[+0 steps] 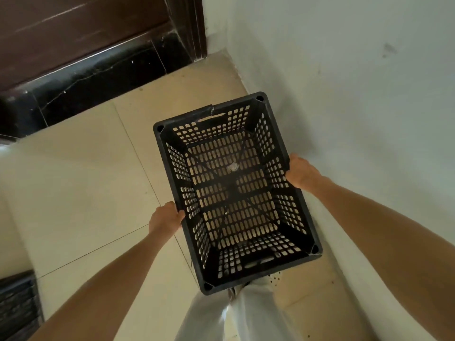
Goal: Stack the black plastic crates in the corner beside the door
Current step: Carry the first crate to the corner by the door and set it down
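Observation:
A black plastic crate [234, 190] with slotted walls and floor is seen from above, open side up, close to the white wall on the right. My left hand [166, 219] grips its left long rim, fingers curled over the edge. On the opposite long rim, my right hand [301, 173] holds it the same way. Whether the crate touches the floor I cannot tell. A small pale scrap lies on the crate's floor near the middle. The far rim is cracked near its handle slot.
A dark wooden door [81, 28] with a black stone threshold [98, 80] lies ahead to the left. The white wall [357, 94] runs along the right, meeting the door frame in a corner. Beige floor tiles [86, 193] spread left. Another dark crate edge [17, 306] shows bottom left.

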Demonstrator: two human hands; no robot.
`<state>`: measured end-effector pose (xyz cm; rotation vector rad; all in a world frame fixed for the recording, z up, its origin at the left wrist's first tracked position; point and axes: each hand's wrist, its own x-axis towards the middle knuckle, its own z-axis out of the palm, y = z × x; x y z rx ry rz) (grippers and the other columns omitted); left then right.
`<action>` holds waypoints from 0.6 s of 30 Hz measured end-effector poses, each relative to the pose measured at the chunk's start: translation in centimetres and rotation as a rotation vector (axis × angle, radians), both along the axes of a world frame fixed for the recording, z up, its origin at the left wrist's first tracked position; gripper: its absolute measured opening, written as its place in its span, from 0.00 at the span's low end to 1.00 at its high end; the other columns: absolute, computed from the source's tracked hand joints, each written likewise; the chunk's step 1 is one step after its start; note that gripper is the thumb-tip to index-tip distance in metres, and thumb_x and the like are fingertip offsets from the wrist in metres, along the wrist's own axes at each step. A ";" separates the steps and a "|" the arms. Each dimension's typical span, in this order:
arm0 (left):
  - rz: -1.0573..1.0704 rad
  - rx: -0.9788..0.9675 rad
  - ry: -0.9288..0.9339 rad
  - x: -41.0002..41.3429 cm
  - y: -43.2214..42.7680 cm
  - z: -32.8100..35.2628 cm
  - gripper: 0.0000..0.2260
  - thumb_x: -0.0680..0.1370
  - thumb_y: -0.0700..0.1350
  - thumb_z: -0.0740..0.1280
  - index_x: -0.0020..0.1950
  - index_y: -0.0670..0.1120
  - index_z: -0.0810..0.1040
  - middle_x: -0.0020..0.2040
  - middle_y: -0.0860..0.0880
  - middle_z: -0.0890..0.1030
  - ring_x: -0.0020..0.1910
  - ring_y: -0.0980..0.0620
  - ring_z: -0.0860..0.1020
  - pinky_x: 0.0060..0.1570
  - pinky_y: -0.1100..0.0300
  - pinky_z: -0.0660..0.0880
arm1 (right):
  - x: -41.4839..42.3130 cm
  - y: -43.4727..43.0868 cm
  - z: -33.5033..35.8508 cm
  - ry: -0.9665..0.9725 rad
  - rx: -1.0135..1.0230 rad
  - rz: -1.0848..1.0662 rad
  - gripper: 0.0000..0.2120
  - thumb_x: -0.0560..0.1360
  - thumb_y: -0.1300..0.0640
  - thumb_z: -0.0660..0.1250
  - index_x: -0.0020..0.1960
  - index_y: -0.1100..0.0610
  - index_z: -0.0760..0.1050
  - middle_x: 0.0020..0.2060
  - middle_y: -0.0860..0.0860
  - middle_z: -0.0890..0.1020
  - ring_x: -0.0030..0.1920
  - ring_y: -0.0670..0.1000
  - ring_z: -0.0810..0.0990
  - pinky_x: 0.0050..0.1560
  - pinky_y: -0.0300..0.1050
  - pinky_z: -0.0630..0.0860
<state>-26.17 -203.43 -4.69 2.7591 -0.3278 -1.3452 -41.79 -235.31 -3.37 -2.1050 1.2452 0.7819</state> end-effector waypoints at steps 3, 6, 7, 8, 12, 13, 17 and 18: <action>0.017 -0.010 0.019 -0.4 -0.2 -1.6 0.11 0.81 0.48 0.63 0.56 0.41 0.76 0.47 0.43 0.84 0.48 0.45 0.83 0.48 0.50 0.79 | -0.2 -0.1 -1.7 -0.011 -0.026 -0.001 0.20 0.77 0.58 0.61 0.68 0.56 0.64 0.55 0.58 0.76 0.55 0.59 0.77 0.56 0.58 0.77; -0.020 -0.015 0.013 -0.9 -0.2 -2.8 0.11 0.81 0.50 0.63 0.55 0.43 0.77 0.46 0.45 0.84 0.47 0.47 0.83 0.49 0.51 0.79 | -0.3 -0.4 -2.8 0.007 -0.037 0.009 0.21 0.78 0.57 0.59 0.71 0.57 0.63 0.59 0.59 0.75 0.58 0.61 0.76 0.58 0.57 0.75; -0.035 -0.016 0.013 -1.0 -0.3 -3.1 0.11 0.81 0.50 0.63 0.55 0.43 0.77 0.47 0.45 0.84 0.47 0.47 0.83 0.50 0.51 0.80 | -0.2 -0.5 -3.1 0.013 -0.036 0.003 0.21 0.79 0.57 0.59 0.71 0.57 0.62 0.60 0.59 0.75 0.59 0.61 0.75 0.59 0.58 0.75; -0.046 -0.020 0.017 -1.2 -0.3 -3.3 0.11 0.81 0.50 0.63 0.55 0.43 0.77 0.47 0.45 0.84 0.47 0.47 0.83 0.50 0.50 0.80 | -0.2 -0.6 -3.3 0.016 -0.037 -0.009 0.21 0.79 0.57 0.58 0.71 0.57 0.62 0.61 0.60 0.74 0.60 0.61 0.75 0.60 0.59 0.74; -0.066 -0.020 0.034 -1.6 -0.4 -3.8 0.11 0.81 0.51 0.64 0.56 0.44 0.75 0.50 0.45 0.84 0.50 0.46 0.82 0.52 0.49 0.79 | -0.3 -0.5 -4.0 0.003 -0.025 -0.050 0.20 0.79 0.58 0.58 0.70 0.58 0.63 0.62 0.61 0.74 0.61 0.62 0.74 0.62 0.60 0.73; -0.064 -0.015 0.046 -1.6 -0.4 -3.8 0.11 0.81 0.51 0.64 0.56 0.44 0.75 0.51 0.45 0.84 0.51 0.46 0.82 0.52 0.49 0.79 | -0.4 -0.5 -4.0 -0.001 -0.015 -0.064 0.20 0.79 0.58 0.58 0.70 0.58 0.64 0.62 0.61 0.74 0.61 0.62 0.74 0.62 0.60 0.73; -0.110 0.039 0.122 -0.7 -0.7 -3.2 0.15 0.81 0.54 0.63 0.59 0.44 0.76 0.54 0.45 0.83 0.54 0.45 0.81 0.55 0.50 0.78 | 0.1 -0.6 -3.5 0.021 0.062 -0.122 0.22 0.78 0.59 0.59 0.71 0.60 0.63 0.64 0.61 0.73 0.63 0.62 0.73 0.64 0.60 0.71; -0.141 0.064 0.137 -0.4 -0.9 -2.8 0.16 0.80 0.55 0.63 0.60 0.44 0.76 0.55 0.45 0.82 0.55 0.45 0.80 0.56 0.51 0.78 | 0.3 -0.4 -3.1 0.023 0.079 -0.120 0.24 0.78 0.58 0.60 0.72 0.59 0.62 0.65 0.61 0.72 0.64 0.62 0.73 0.65 0.60 0.71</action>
